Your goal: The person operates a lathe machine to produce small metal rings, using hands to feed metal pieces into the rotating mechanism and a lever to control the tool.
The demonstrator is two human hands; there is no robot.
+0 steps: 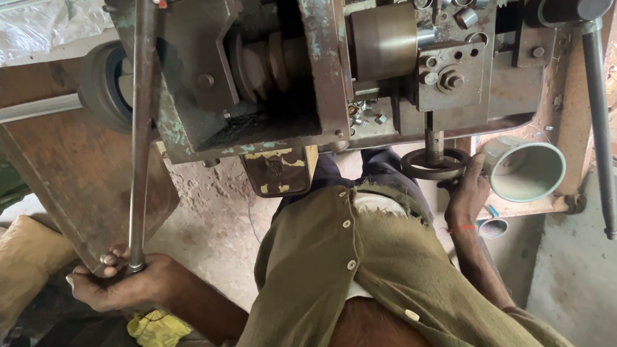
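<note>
My left hand [116, 283] is closed around the lower end of a long steel lever rod [140, 129]. The rod runs up to a red-wrapped top on an old grey-green lathe-like machine [207, 53]. My right hand [466, 195], with a red thread at the wrist, grips the rim of a small dark handwheel [428, 164] under the machine's carriage. A brass-coloured cylinder [383, 39] sits in the machine just above. My olive button shirt [359, 275] fills the lower middle.
A pale green funnel-shaped cup [528, 170] stands right of the handwheel. A long dark handle [599, 124] slants down at the far right. Several metal rings [457, 0] lie on the machine top. A brown board [78, 168] leans at left; a yellow rag [157, 329] lies below.
</note>
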